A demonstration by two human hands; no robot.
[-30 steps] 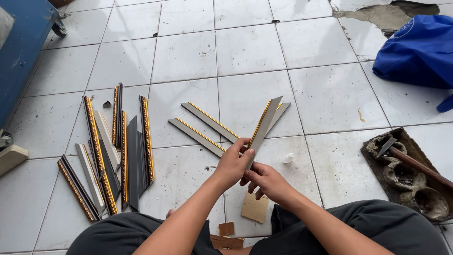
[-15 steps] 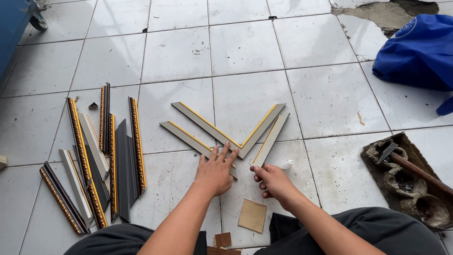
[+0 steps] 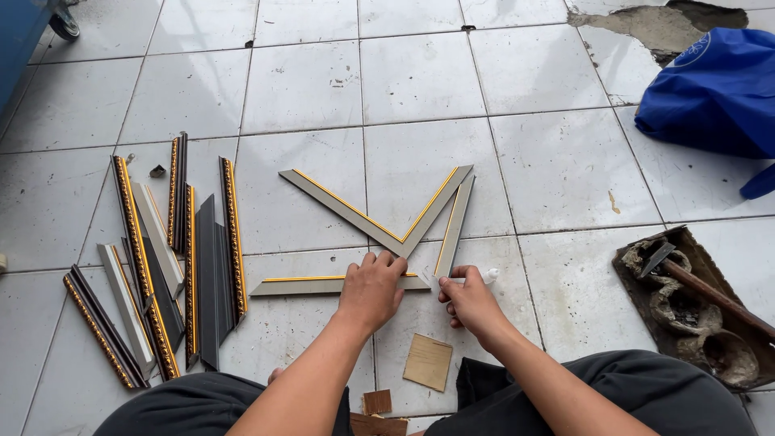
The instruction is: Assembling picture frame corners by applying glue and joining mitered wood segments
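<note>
We're seated on a white tile floor (image 3: pixel 420 73), both hands down on grey frame strips with gold edging. Left hand (image 3: pixel 371 289) lies palm-down, fingers together and slightly curled, pressing flat on the horizontal strip (image 3: pixel 303 285); it grips nothing, just rests on top near that strip's right end. Right hand (image 3: pixel 468 300) is loosely curled, thumb and fingers pinched on a small white tube (image 3: pixel 478 277) just at 3 o'clock of the left hand; we can't tell how tightly. Right fingertips sit at the foot of the slanted strip (image 3: pixel 454 226), touching or nearly so, can't tell which. At 12 o'clock from the hands, two mitred strips form a V (image 3: pixel 379 214), its point just above the left fingertips. At 9 o'clock: a pile of spare strips (image 3: pixel 173 250), dark, grey and gold-patterned, lying roughly parallel. At 6 o'clock between our knees: a cardboard square (image 3: pixel 428 362) and smaller brown scraps (image 3: pixel 377 401). At 3 o'clock, well apart: a dirty tray (image 3: pixel 634 266) with a hammer (image 3: pixel 686 278) and crusted lumps. At 1 o'clock, far: a blue bag (image 3: pixel 714 89).
</note>
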